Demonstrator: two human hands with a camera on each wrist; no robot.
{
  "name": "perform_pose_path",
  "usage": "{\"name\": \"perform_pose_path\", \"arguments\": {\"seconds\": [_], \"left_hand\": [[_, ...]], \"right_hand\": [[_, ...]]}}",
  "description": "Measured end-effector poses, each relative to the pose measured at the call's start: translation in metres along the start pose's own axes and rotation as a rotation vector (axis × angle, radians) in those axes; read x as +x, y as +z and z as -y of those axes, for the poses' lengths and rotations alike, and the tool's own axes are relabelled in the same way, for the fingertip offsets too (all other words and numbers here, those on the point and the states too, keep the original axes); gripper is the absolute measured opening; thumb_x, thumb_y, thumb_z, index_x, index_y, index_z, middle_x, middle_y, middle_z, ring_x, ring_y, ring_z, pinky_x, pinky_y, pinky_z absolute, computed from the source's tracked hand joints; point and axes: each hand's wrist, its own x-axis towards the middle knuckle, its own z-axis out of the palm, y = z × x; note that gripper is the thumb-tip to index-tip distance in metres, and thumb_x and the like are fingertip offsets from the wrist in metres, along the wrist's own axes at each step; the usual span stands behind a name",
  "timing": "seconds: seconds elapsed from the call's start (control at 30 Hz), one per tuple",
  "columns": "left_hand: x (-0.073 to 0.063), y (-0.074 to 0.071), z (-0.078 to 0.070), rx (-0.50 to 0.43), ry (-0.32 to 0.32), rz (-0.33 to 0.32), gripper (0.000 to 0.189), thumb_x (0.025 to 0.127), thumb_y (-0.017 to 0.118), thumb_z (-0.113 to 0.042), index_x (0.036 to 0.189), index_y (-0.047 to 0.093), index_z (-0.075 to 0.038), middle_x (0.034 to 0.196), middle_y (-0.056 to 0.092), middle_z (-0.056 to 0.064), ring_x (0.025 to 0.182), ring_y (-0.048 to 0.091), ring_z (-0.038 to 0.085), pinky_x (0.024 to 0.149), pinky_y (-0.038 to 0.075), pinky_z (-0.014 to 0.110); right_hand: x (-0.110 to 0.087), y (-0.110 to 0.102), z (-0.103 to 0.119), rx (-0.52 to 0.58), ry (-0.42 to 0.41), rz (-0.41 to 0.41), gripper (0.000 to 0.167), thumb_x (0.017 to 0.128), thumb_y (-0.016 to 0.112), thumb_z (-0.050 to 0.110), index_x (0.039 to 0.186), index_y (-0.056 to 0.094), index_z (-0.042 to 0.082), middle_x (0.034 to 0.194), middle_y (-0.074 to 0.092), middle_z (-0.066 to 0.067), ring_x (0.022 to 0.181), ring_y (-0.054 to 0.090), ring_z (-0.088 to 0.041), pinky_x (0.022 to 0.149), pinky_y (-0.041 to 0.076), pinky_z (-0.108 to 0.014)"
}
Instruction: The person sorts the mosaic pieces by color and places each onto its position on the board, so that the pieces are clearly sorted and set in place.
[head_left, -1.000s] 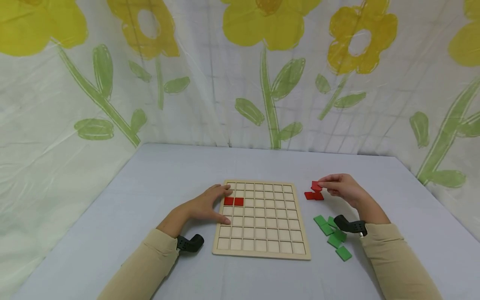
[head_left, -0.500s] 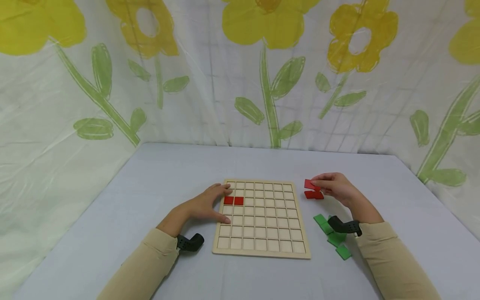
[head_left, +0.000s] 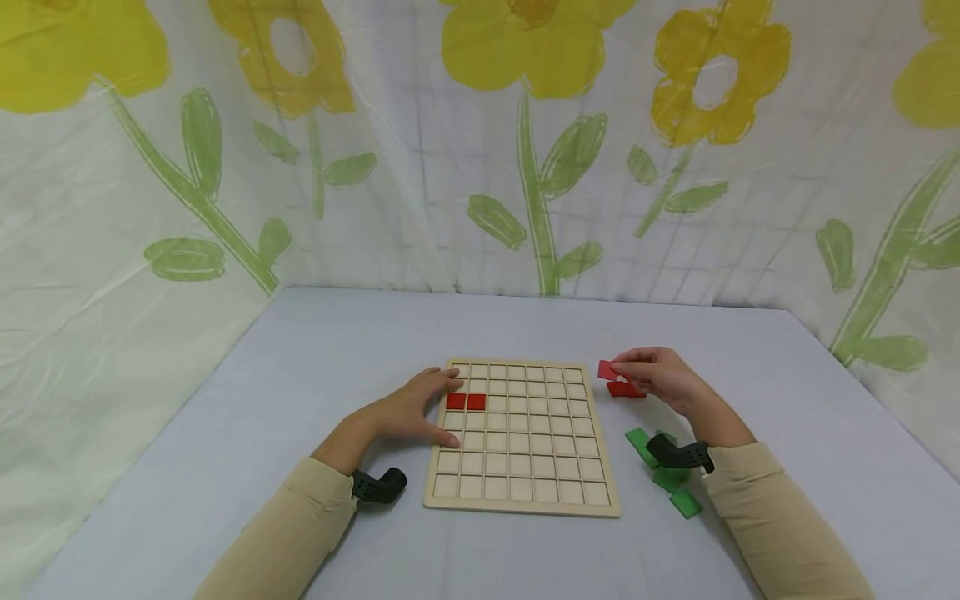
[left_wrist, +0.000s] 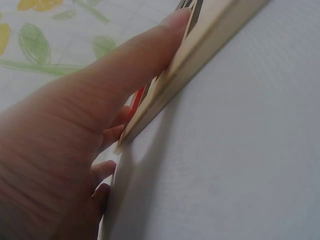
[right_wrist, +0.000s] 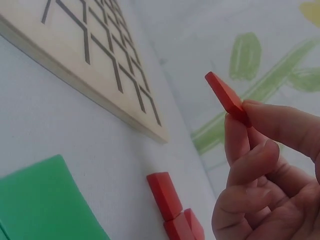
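Note:
A pale wooden grid board (head_left: 521, 437) lies flat on the table. Two red square tiles (head_left: 476, 402) sit side by side in its third row from the back, at the left end. My left hand (head_left: 412, 408) rests on the board's left edge, thumb and fingers spread; the left wrist view shows the thumb (left_wrist: 150, 47) on the rim. Thumb and fingers of my right hand (head_left: 660, 379) pinch one red tile (right_wrist: 225, 97) by its edge, raised above the table just right of the board. Below that hand lie several loose red tiles (right_wrist: 165, 195).
Several green square tiles (head_left: 685, 503) lie right of the board, partly hidden by the right wrist camera (head_left: 678, 452). Behind the white table (head_left: 360, 325) hangs a sheet (head_left: 420, 200) painted with yellow flowers.
My right hand has moved left toward the board with the pinched red tile, away from over the loose red ones. The left hand stays put on the board.

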Motion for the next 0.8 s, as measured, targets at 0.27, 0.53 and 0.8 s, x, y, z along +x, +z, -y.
{"name": "perform_pose_path", "arguments": {"seconds": [0.27, 0.53, 0.8], "left_hand": [[0.0, 0.0, 0.0, 0.001, -0.008, -0.001, 0.092, 0.068, 0.076, -0.054, 0.143, 0.036, -0.019, 0.156, 0.018, -0.001, 0.145, 0.006, 0.029, 0.115, 0.015, 0.053], [0.0, 0.0, -0.002, 0.004, -0.002, 0.002, 0.091, 0.068, 0.076, -0.054, 0.143, 0.036, -0.018, 0.156, 0.019, 0.0, 0.145, 0.006, 0.029, 0.115, 0.015, 0.053], [0.001, 0.0, -0.002, 0.002, -0.008, 0.001, 0.091, 0.068, 0.077, -0.052, 0.143, 0.037, -0.019, 0.156, 0.019, -0.002, 0.145, 0.006, 0.028, 0.115, 0.015, 0.052]], "right_hand": [[0.0, 0.003, 0.0, 0.008, -0.013, 0.004, 0.009, 0.089, 0.064, 0.022, 0.092, 0.064, 0.014, 0.068, 0.054, 0.009, 0.058, 0.041, -0.006, 0.055, 0.037, -0.02], [0.003, 0.009, -0.002, 0.01, -0.018, 0.016, 0.005, 0.088, 0.065, 0.019, 0.089, 0.064, 0.014, 0.071, 0.057, 0.01, 0.058, 0.043, -0.006, 0.054, 0.038, -0.019], [0.007, 0.024, 0.005, -0.064, -0.032, 0.065, 0.029, 0.088, 0.065, 0.021, 0.107, 0.059, 0.0, 0.061, 0.049, 0.007, 0.051, 0.036, -0.008, 0.053, 0.036, -0.024]]}}
